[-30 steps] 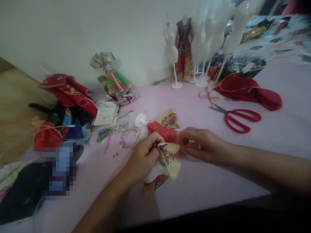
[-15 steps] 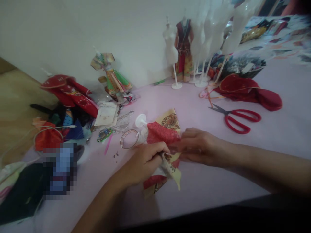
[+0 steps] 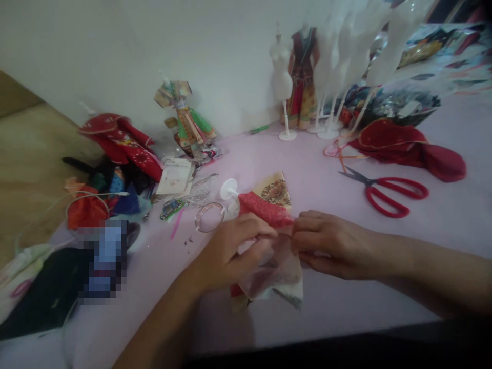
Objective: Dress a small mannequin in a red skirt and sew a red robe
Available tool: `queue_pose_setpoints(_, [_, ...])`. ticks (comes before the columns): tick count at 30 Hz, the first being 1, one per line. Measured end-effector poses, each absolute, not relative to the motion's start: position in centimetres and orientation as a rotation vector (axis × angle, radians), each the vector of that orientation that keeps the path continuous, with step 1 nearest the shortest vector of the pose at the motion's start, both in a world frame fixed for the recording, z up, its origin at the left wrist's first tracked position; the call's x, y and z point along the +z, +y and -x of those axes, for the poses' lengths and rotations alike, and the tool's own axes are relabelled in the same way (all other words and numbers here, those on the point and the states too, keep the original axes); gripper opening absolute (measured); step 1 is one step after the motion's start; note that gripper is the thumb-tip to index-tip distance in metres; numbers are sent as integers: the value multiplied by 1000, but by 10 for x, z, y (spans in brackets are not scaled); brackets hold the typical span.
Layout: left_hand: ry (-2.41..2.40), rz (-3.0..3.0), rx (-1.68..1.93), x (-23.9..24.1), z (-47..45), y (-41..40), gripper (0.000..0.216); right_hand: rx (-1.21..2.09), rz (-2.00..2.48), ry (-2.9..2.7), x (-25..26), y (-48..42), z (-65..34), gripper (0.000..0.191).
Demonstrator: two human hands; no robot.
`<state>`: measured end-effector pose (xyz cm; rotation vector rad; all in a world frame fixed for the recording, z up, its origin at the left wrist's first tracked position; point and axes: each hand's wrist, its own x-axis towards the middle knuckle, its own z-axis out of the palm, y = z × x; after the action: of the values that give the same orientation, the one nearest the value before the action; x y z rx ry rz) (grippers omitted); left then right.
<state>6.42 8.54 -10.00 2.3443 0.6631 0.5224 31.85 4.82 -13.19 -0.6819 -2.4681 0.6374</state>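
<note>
A small red and beige doll dress (image 3: 261, 207) lies on the table, on a mini mannequin whose white round base (image 3: 229, 189) points away from me. My right hand (image 3: 332, 243) is closed in a pinch on the edge of the cloth. Across from it, my left hand (image 3: 240, 248) bends its thumb and fingers over the same dress, gripping its folded-back part. A pale, thin lining (image 3: 274, 271) shows turned up between and below the hands. Blur hides exactly where the fingertips meet the cloth. Left of the dress lies a bangle-like ring (image 3: 209, 217).
Red-handled scissors (image 3: 388, 192) lie to the right, before a dark red garment (image 3: 407, 146). White mannequins (image 3: 282, 77) stand along the wall. At left are a red doll garment (image 3: 123, 143), cards (image 3: 175, 177), tiny beads (image 3: 188, 242) and a cable (image 3: 73, 197).
The dress's lower part has been turned over, so its pale inside now shows. My right fingers have bent into a pinch at its edge. The whole view has shifted slightly.
</note>
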Motion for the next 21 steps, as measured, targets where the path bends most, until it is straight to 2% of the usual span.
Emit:
queue_pose_setpoints(2, [739,-2574,635,-113,-68,87,20,645,681,-2466,-132,48,-319,9])
queue_pose_setpoints(6, [750,-2939,536,-131,-77,88,21,648,713,-2457,-133,46,-318,11])
queue_pose_setpoints(15, [872,-2926,477,-147,-87,87,16,661,746,-2489,-136,44,-317,15])
queue_pose_setpoints(21, [911,-2986,445,-144,-86,87,18,689,739,-2477,-136,45,-317,10])
